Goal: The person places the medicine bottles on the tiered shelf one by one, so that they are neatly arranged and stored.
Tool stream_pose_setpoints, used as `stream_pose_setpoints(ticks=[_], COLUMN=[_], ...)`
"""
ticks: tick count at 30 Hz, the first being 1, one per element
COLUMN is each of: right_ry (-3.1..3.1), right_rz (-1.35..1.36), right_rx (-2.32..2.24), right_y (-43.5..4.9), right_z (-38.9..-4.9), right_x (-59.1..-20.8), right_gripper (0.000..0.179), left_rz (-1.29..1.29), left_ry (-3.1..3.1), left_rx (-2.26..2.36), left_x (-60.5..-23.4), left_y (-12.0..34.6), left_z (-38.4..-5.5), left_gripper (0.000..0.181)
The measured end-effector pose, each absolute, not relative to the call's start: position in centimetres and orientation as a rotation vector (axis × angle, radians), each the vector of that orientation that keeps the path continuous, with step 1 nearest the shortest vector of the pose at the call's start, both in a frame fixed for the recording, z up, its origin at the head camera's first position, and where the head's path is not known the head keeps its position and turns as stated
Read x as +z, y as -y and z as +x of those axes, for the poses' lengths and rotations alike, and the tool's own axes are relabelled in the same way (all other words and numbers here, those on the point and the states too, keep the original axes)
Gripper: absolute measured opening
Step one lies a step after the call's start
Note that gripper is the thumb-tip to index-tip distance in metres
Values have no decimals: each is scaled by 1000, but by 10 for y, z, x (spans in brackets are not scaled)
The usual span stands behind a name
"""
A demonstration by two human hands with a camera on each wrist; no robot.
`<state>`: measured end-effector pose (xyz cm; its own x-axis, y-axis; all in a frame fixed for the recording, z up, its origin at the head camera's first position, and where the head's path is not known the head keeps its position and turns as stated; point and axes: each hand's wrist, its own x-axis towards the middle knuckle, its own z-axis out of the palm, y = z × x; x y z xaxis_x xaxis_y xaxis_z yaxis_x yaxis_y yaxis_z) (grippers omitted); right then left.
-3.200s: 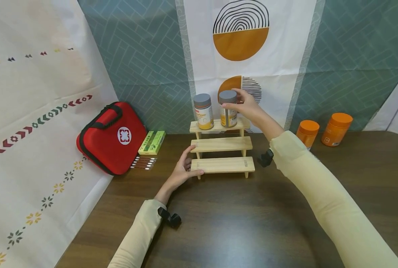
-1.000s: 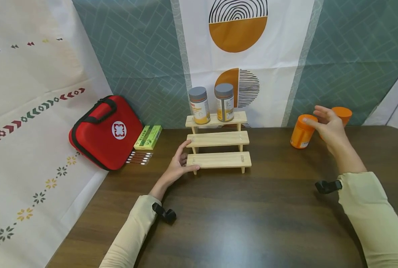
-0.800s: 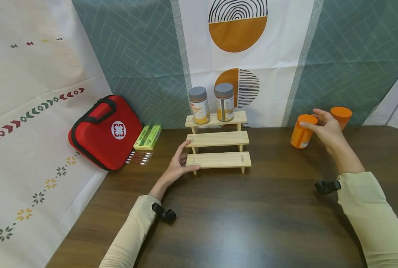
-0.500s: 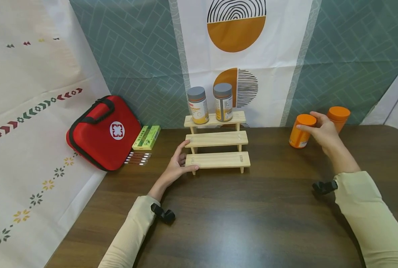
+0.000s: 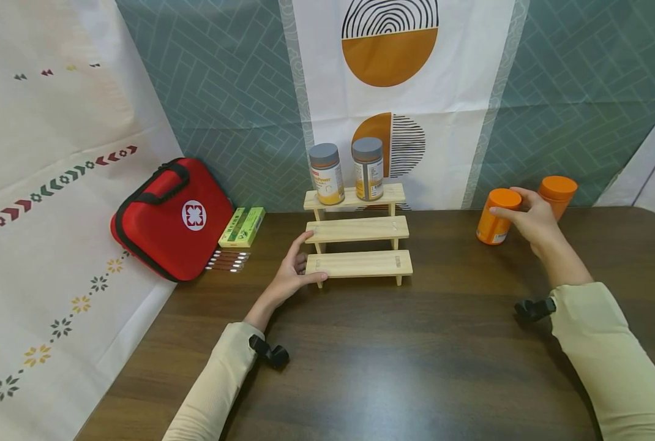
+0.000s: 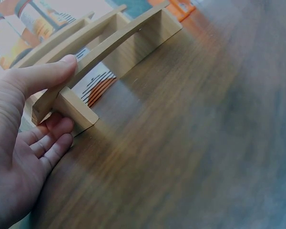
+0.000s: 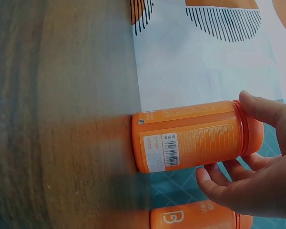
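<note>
From my end: R hand (image 5: 537,224) pinches the labelled orange bottle (image 7: 190,138) round its lid, prob. so it's holdable w/o crowding the 2nd orange bottle (image 5: 559,191) just beside; base looks to be on the table (image 5: 393,343). L hand (image 5: 286,282) grips the wooden stand's (image 5: 366,263) L end, likely steadying it under 2 grey-lidded jars (image 5: 327,182).

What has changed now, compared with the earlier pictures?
The right grip let go of the right grey-capped jar on the wooden stand, moved rightward and now holds the left orange jar by its cap. The left grip stayed on the stand; red case unmoved.
</note>
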<state>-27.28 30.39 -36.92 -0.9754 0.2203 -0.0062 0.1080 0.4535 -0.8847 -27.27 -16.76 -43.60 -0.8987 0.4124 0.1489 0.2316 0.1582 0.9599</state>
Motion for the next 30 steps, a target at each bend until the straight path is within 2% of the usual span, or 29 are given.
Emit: stream_pose_setpoints(ticks=[30], right_ry=[2551], right_rz=[-306], right_rx=[1518], right_y=[-297], right_z=[-268], right_x=[-358], right_gripper=[88], left_rz=[641], left_ry=[-2319], left_rx=[1823], left_x=[-437], left_y=[168], left_z=[-273], left_gripper=[95])
